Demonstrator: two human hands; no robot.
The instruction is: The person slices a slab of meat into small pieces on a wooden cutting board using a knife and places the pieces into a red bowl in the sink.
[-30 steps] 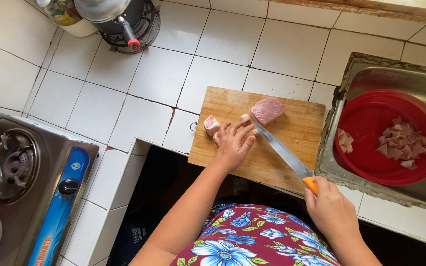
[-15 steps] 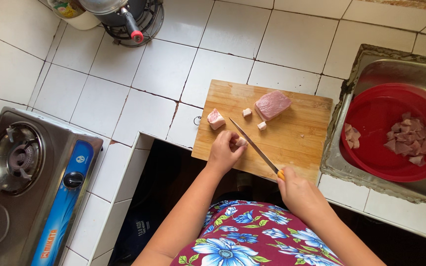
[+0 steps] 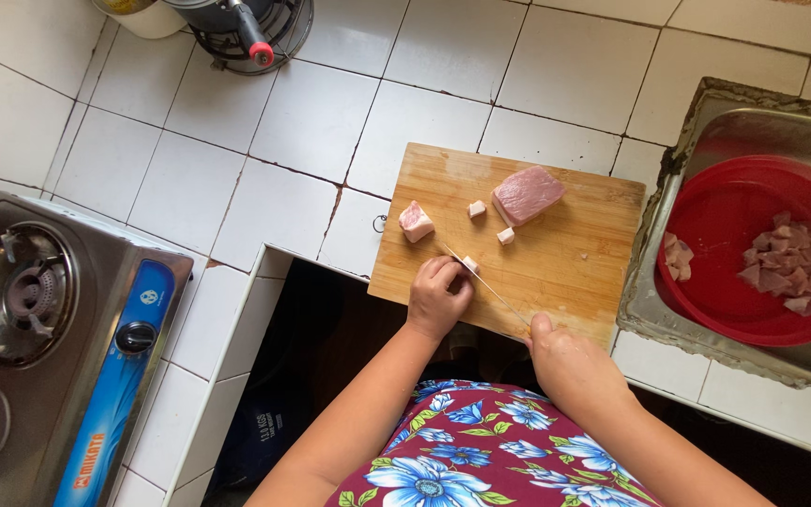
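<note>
Now the left hand (image 3: 437, 299) has curled lower on the cutting board (image 3: 565, 263), pinching a small meat piece (image 3: 469, 264); the right hand (image 3: 570, 361) grips the knife (image 3: 485, 282) beside it. Right of both hands, a red bowl (image 3: 734, 216) holds cut meat (image 3: 790, 263).

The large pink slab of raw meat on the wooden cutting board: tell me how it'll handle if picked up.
The large pink slab of raw meat looks moist and smooth, so probably slippery. It looks thick and blocky, so likely sags only slightly. Lying flat on the wooden cutting board, it shouldn't roll.
</note>
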